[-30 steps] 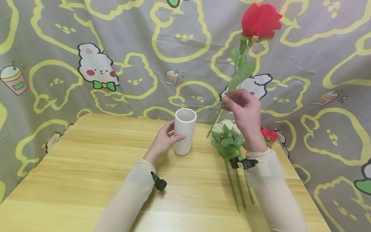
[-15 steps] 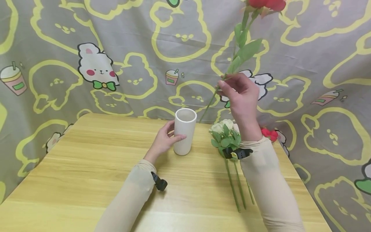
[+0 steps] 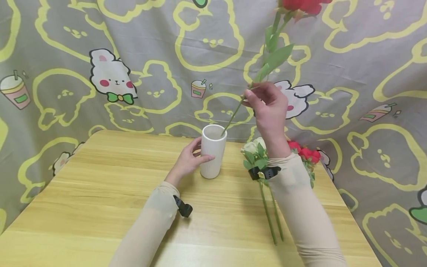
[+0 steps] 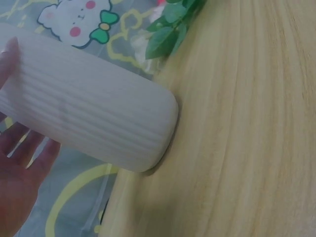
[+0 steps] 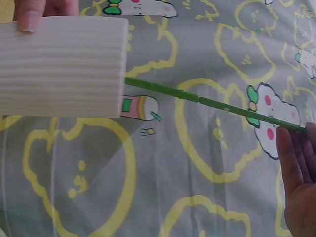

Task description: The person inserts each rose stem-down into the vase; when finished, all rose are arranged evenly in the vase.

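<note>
A white ribbed vase (image 3: pixel 212 159) stands upright near the table's back edge; its ribs show closely in the left wrist view (image 4: pixel 94 98). My left hand (image 3: pixel 190 158) grips it from the left, thumb across the front and fingers behind. Above and to the right, my right hand (image 3: pixel 271 107) pinches the green stem of a red rose (image 3: pixel 305 5), whose bloom is cut off by the top of the head view. The stem (image 5: pixel 197 98) slants down to the vase mouth, its lower end at or just inside the rim.
White roses (image 3: pixel 253 146) with green leaves lie on the wooden table (image 3: pixel 100 207) at the right, stems toward the front. Red roses (image 3: pixel 308 154) lie beyond them, partly behind the right forearm. A patterned grey cloth (image 3: pixel 150 44) hangs behind the table.
My right hand has risen and moved left with the red rose, bringing the stem's lower end from right of the vase to its mouth. The left hand and vase have stayed put.
</note>
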The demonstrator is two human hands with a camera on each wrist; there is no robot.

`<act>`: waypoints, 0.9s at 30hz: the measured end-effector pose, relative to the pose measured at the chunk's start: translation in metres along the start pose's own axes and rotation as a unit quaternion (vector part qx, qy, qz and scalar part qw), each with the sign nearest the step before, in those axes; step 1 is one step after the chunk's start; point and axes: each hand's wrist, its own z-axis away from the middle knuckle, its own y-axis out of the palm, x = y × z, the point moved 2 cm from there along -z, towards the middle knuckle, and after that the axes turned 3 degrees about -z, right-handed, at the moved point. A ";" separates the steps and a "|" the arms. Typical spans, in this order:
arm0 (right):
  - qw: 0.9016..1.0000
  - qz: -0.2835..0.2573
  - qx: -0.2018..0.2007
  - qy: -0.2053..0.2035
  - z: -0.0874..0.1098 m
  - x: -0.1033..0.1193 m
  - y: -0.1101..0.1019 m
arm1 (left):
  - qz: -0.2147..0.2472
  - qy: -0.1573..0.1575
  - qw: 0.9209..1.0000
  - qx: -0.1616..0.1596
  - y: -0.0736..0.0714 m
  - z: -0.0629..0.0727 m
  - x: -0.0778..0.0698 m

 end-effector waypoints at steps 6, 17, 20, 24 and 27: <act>0.999 0.028 0.029 0.026 0.009 -0.017 0.006 | 0.002 -0.009 1.000 0.001 0.000 0.000 0.002; 0.988 0.095 0.053 0.113 0.028 -0.042 0.004 | 0.002 0.004 1.000 -0.001 0.001 -0.003 0.004; 0.982 0.133 0.061 0.120 0.034 -0.047 0.002 | 0.000 0.009 1.000 -0.002 0.000 -0.002 0.003; 0.975 0.172 0.065 0.124 0.041 -0.041 0.006 | 0.002 0.014 1.000 -0.003 0.000 -0.001 0.003; 0.973 0.177 0.072 0.129 0.046 -0.031 0.010 | 0.003 0.013 1.000 -0.002 -0.001 -0.001 0.004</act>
